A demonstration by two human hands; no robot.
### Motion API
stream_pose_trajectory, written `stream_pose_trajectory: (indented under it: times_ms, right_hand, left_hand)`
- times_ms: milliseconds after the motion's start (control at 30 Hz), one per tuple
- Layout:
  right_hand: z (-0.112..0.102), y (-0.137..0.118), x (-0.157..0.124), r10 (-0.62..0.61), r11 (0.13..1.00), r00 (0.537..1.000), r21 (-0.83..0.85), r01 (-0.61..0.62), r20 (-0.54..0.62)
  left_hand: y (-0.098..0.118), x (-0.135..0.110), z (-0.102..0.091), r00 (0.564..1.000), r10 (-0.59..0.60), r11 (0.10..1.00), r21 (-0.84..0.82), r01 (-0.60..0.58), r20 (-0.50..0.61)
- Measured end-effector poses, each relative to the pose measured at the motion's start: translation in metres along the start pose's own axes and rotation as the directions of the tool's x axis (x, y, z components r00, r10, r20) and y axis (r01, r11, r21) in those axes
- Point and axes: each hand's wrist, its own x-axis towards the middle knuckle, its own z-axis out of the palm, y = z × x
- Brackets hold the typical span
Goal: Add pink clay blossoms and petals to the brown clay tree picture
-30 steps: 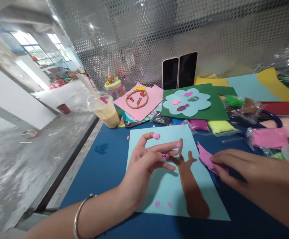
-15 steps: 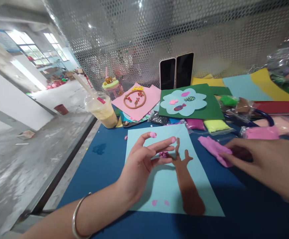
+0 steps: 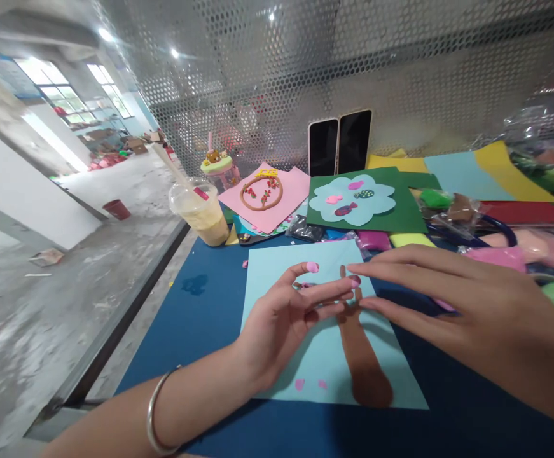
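A pale blue sheet (image 3: 267,270) lies flat on a dark blue desk (image 3: 162,356), in the middle of my remote view. On it I see a brown tree shape (image 3: 367,372), its branches partly covered by fingers, and two small pink spots (image 3: 299,384) near the lower edge. The left hand (image 3: 277,324) is over the sheet, fingers loosely extended and grasping nothing, with pink bits (image 3: 312,267) on its fingertips. The right hand (image 3: 477,299) reaches in from the right, thumb and forefinger parted and empty, close to the left fingertips; I can't tell whether they touch. A pink clay piece (image 3: 443,305) shows beneath it, mostly hidden. Behind the sheet, a green card (image 3: 410,213) with fish shapes lies right of a pink sheet (image 3: 298,184) bearing a brown ring (image 3: 282,192). A drink cup (image 3: 210,222) stands at the left; two phones (image 3: 323,147) lean upright at the back.
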Motion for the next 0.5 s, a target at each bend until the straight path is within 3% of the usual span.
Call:
stream_pose_trajectory:
  times_ms: [100, 167, 333, 500]
  right_hand:
    - [0.003, -0.001, 0.005, -0.2, 0.976, 0.978, 0.071, 0.204, -0.051]
    - [0.004, 0.0, 0.005, -0.254, 0.967, 0.964, 0.013, 0.256, -0.076]
    - [0.007, 0.0, 0.001, -0.288, 0.957, 0.953, -0.062, 0.283, -0.098]
    - [0.002, 0.006, -0.005, -0.331, 0.939, 0.942, -0.111, 0.325, -0.049]
  left_hand:
    - [0.0, 0.0, -0.001, 1.0, -0.004, 1.0, 0.015, 0.004, -0.007]
    - [0.0, 0.0, -0.002, 1.0, -0.025, 0.999, 0.021, 0.026, -0.012]
    - [0.0, 0.002, -0.002, 0.998, -0.055, 0.998, 0.032, 0.055, -0.001]
    - [0.0, 0.004, -0.001, 0.998, -0.054, 0.997, 0.051, 0.054, -0.013]
